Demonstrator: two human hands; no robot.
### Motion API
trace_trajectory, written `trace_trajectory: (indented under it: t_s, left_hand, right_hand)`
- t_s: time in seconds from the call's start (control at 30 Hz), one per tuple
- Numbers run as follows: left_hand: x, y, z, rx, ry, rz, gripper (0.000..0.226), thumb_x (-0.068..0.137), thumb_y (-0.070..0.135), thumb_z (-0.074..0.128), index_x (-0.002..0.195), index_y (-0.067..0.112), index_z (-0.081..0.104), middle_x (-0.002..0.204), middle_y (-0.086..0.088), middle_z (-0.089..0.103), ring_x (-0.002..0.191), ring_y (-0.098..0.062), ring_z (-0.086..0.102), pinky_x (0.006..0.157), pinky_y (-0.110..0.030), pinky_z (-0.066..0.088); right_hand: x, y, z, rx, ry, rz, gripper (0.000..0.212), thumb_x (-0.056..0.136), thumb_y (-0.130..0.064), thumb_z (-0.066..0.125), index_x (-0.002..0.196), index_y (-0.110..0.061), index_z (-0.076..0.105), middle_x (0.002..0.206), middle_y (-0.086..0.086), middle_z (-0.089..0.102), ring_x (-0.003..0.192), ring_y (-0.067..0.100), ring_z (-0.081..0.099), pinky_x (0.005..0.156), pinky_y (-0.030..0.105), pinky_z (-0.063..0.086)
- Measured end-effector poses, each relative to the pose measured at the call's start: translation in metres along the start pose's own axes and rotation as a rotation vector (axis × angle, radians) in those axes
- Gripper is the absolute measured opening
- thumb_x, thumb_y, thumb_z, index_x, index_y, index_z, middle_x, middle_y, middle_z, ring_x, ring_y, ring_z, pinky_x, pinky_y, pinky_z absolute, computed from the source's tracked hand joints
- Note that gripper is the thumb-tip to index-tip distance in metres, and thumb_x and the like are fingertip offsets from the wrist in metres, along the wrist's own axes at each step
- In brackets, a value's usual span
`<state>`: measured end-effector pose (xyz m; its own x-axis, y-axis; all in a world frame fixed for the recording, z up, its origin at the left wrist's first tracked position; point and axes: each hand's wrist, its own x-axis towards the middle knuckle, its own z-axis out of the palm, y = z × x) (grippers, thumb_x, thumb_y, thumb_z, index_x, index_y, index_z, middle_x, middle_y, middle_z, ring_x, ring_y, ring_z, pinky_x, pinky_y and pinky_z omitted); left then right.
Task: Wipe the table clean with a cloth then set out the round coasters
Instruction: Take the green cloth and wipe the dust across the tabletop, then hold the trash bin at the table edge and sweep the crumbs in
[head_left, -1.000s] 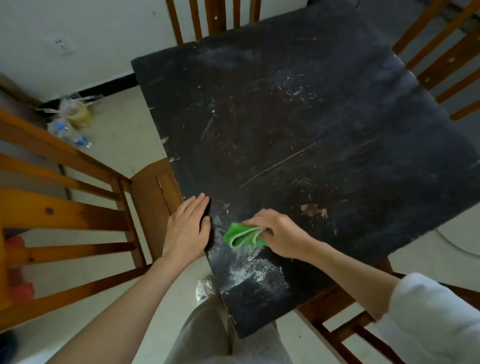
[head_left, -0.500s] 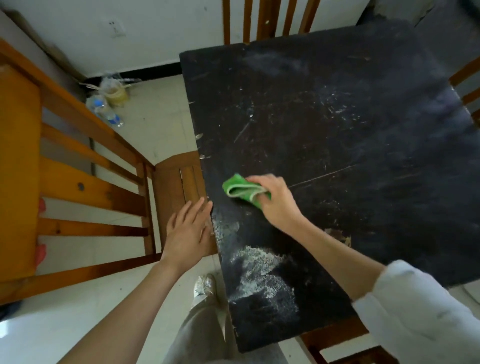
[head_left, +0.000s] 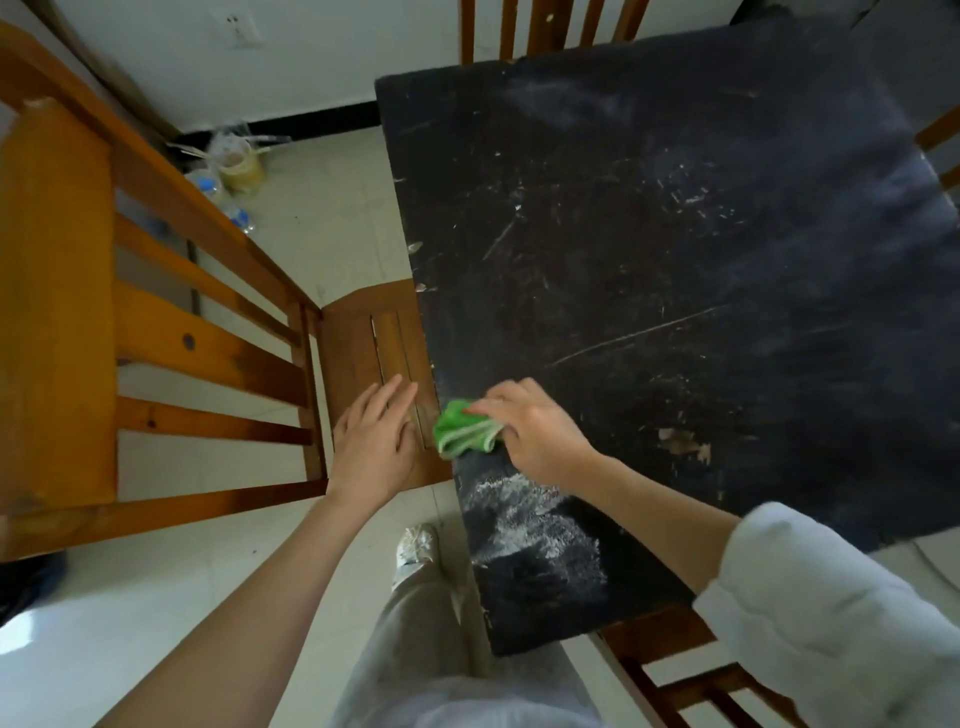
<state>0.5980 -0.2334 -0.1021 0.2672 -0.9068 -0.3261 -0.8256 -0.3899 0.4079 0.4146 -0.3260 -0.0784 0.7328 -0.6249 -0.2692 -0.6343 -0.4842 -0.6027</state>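
A black, scratched table (head_left: 675, 260) fills the right of the head view. My right hand (head_left: 535, 434) grips a folded green cloth (head_left: 464, 435) at the table's left edge. White powder (head_left: 524, 519) is smeared on the near corner, just below the cloth. My left hand (head_left: 375, 441) is flat, fingers straight, over the seat of the wooden chair (head_left: 374, 358) beside the table edge. No coasters are in view.
Wooden chairs stand round the table: a big one at left (head_left: 156, 332), one at the far side (head_left: 545, 26), one at near right (head_left: 675, 670). Plastic bottles and a bag (head_left: 228, 171) lie on the floor by the wall. My leg and shoe (head_left: 418, 545) are below the table corner.
My right hand has drawn the green cloth back toward me and left to the table's edge. My left hand stays flat beside the table edge. The camera has shifted.
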Motion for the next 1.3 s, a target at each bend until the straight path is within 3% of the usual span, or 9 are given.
trace_trajectory:
  t_s: [0.13,0.23,0.37,0.57,0.7,0.8,0.93,1.13,1.3]
  left_hand:
    - [-0.005,0.006,0.002,-0.013,-0.033,0.047,0.047,0.098,0.025,0.038,0.145,0.024,0.032,0.156,0.001,0.022,0.144,-0.021,0.014,0.117,-0.046,0.015]
    - [-0.008,0.013,0.009,0.006,-0.058,0.118,0.047,0.099,0.026,0.037,0.146,0.025,0.03,0.157,0.002,0.018,0.145,-0.021,0.01,0.117,-0.047,0.015]
    - [-0.014,0.021,0.019,0.028,-0.046,0.162,0.047,0.098,0.025,0.041,0.144,0.021,0.035,0.156,-0.004,0.02,0.144,-0.026,0.014,0.114,-0.052,0.02]
    - [-0.013,0.026,0.016,0.113,-0.075,0.123,0.048,0.099,0.035,0.033,0.146,0.026,0.029,0.158,0.0,0.013,0.145,-0.025,0.011,0.115,-0.051,0.015]
    - [-0.011,0.029,0.011,0.122,-0.114,0.116,0.048,0.099,0.037,0.029,0.147,0.028,0.025,0.159,0.002,0.01,0.146,-0.024,0.006,0.117,-0.049,0.012]
    - [-0.013,0.029,0.005,0.133,-0.159,0.123,0.05,0.099,0.039,0.028,0.148,0.028,0.022,0.159,0.003,0.006,0.146,-0.024,0.005,0.116,-0.048,0.011]
    - [-0.026,0.022,-0.004,0.087,-0.165,0.126,0.049,0.099,0.037,0.031,0.147,0.025,0.025,0.158,0.001,0.014,0.145,-0.022,0.01,0.117,-0.048,0.014]
    - [-0.08,-0.002,-0.019,-0.041,-0.085,-0.023,0.047,0.098,0.033,0.038,0.144,0.022,0.033,0.15,-0.002,0.033,0.14,-0.022,0.026,0.114,-0.044,0.025]
    - [-0.169,-0.059,-0.033,-0.244,0.054,-0.238,0.044,0.096,0.022,0.041,0.139,0.015,0.04,0.143,-0.008,0.04,0.13,-0.027,0.038,0.108,-0.041,0.032]
  right_hand:
    - [-0.053,0.0,0.007,0.012,-0.164,-0.144,0.044,0.087,0.004,0.046,0.122,-0.019,0.059,0.117,-0.001,0.057,0.102,0.011,0.043,0.089,0.023,0.037]
    - [-0.045,0.012,-0.012,0.168,0.016,0.023,0.043,0.086,0.007,0.043,0.12,-0.015,0.06,0.115,0.002,0.058,0.102,0.013,0.045,0.089,0.023,0.038]
    - [-0.024,0.042,-0.024,0.091,0.222,0.29,0.045,0.086,0.006,0.043,0.125,-0.013,0.055,0.122,0.008,0.054,0.11,0.024,0.044,0.092,0.028,0.034]
    - [-0.087,0.024,0.007,0.135,0.0,0.137,0.043,0.088,0.007,0.043,0.119,-0.017,0.06,0.114,0.0,0.057,0.105,0.011,0.045,0.096,0.027,0.038]
    - [-0.092,0.039,-0.007,0.351,0.38,0.458,0.037,0.088,0.007,0.047,0.12,-0.009,0.059,0.111,0.001,0.056,0.106,0.019,0.052,0.09,0.026,0.041]
    - [-0.096,0.037,-0.007,0.451,0.565,0.651,0.035,0.091,-0.001,0.048,0.123,-0.011,0.057,0.113,0.004,0.058,0.102,0.017,0.054,0.086,0.024,0.041]
    - [-0.108,-0.001,0.006,0.885,0.767,0.72,0.031,0.092,-0.003,0.049,0.117,-0.018,0.06,0.107,0.0,0.063,0.102,0.017,0.058,0.091,0.034,0.048]
    - [-0.108,-0.073,0.028,1.101,0.575,0.598,0.027,0.092,-0.002,0.049,0.115,-0.012,0.06,0.101,0.004,0.065,0.093,0.018,0.061,0.082,0.029,0.051]
    - [-0.095,-0.14,0.066,1.015,0.224,0.454,0.027,0.092,-0.001,0.049,0.117,-0.007,0.058,0.099,0.006,0.064,0.088,0.017,0.06,0.074,0.024,0.049]
